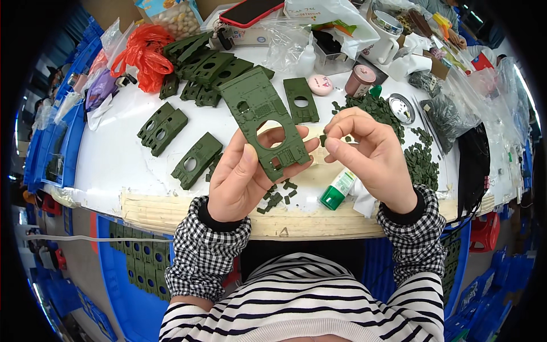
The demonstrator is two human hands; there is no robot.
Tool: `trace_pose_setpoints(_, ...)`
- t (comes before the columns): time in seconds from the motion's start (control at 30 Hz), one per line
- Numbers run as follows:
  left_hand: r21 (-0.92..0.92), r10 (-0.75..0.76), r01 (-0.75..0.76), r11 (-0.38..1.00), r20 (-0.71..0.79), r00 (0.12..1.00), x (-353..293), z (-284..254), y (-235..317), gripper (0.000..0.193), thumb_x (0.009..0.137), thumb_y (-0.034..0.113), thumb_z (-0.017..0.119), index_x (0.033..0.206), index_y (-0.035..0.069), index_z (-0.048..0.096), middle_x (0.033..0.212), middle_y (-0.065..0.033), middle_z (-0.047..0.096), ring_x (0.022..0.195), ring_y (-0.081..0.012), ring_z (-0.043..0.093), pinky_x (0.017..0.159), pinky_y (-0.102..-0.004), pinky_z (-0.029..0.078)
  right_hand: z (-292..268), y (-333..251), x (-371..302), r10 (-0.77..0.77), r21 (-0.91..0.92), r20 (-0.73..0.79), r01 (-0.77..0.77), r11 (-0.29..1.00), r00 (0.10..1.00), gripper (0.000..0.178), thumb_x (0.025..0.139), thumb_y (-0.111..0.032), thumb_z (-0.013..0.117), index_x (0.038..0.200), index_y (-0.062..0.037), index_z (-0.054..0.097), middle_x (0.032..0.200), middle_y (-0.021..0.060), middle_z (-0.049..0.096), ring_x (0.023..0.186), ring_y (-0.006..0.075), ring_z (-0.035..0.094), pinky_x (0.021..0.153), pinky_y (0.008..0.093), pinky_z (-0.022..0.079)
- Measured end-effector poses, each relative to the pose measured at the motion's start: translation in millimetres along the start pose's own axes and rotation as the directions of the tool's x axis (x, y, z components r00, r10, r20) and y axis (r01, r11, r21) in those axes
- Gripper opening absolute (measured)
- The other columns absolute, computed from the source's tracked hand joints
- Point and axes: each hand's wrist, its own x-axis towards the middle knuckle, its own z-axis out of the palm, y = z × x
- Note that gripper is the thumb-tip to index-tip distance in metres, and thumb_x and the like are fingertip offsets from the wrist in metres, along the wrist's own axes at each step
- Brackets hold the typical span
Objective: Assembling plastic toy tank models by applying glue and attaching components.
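My left hand (233,185) holds a dark green plastic model tank hull part (263,117), tilted, with a large round hole and smaller openings. The thumb presses its near edge and the fingers spread beneath it. Just to the right, my right hand (370,154) pinches a tiny green plastic piece (323,140) between thumb and fingertips, apart from the hull. Below that hand a small bottle with a green cap (333,198) lies on its side on the table. Several small green pieces (276,199) are scattered by my left wrist.
More green hull parts lie on the left (196,161) and in a stack (213,68). Heaped small pieces (373,117) lie on the right near a pink jar (360,81), a white dropper bottle (307,57) and a white mug (383,40). A blue bin (122,285) holds hull parts below the table edge.
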Motion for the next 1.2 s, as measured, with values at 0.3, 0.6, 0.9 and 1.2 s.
trace_pose_setpoints(0.3, 0.214, -0.011, 0.017, 0.977, -0.027, 1.000, -1.9, 0.1, -3.1, 0.049, 0.105, 0.026, 0.031, 0.150, 0.012, 0.017, 0.147, -0.0217, 0.034, 0.133, -0.0321, 0.042, 0.106, -0.0451, 0.041, 16.0, -8.4, 3.5, -0.305, -0.380, 0.094, 0.317, 0.869, 0.948, 0.007, 0.073, -0.008, 0.072, 0.077, -0.0066, 0.067, 0.109, 0.0109, 0.058, 0.103, 0.0241, 0.055, 0.096, 0.0372, 0.040)
trace_pose_setpoints(0.6, 0.148, 0.013, -0.012, 0.989, -0.006, 1.000, -2.2, -4.5, -7.8, 0.056, 0.104, 0.018, 0.038, 0.152, 0.007, 0.011, 0.146, -0.0134, 0.037, 0.134, -0.0218, 0.040, 0.105, -0.0357, 0.040, 22.2, -4.3, 2.9, -0.272, -0.426, 0.098, 0.287, 0.858, 0.957, 0.007, 0.072, -0.009, 0.073, 0.075, -0.0074, 0.067, 0.111, 0.0106, 0.057, 0.109, 0.0265, 0.052, 0.097, 0.0387, 0.039)
trace_pose_setpoints(0.9, 0.267, 0.044, -0.036, 0.963, -0.024, 0.999, -0.4, -1.3, -8.7, 0.050, 0.104, 0.023, 0.032, 0.151, 0.010, 0.016, 0.146, -0.0236, 0.034, 0.135, -0.0331, 0.039, 0.107, -0.0439, 0.039, 21.5, -0.7, 3.3, -0.224, -0.386, 0.127, 0.256, 0.886, 0.966, 0.006, 0.075, -0.005, 0.071, 0.078, -0.0022, 0.066, 0.120, 0.0147, 0.052, 0.116, 0.0240, 0.050, 0.106, 0.0403, 0.036)
trace_pose_setpoints(1.2, 0.208, 0.020, -0.014, 0.978, -0.025, 1.000, -0.7, -4.5, -7.5, 0.058, 0.104, 0.019, 0.039, 0.153, 0.009, 0.010, 0.144, -0.0116, 0.040, 0.127, -0.0162, 0.044, 0.091, -0.0260, 0.043, 23.6, 0.5, 3.8, -0.235, -0.378, 0.110, 0.259, 0.889, 0.966, 0.006, 0.075, -0.005, 0.070, 0.078, -0.0017, 0.066, 0.120, 0.0147, 0.052, 0.116, 0.0233, 0.050, 0.104, 0.0392, 0.037)
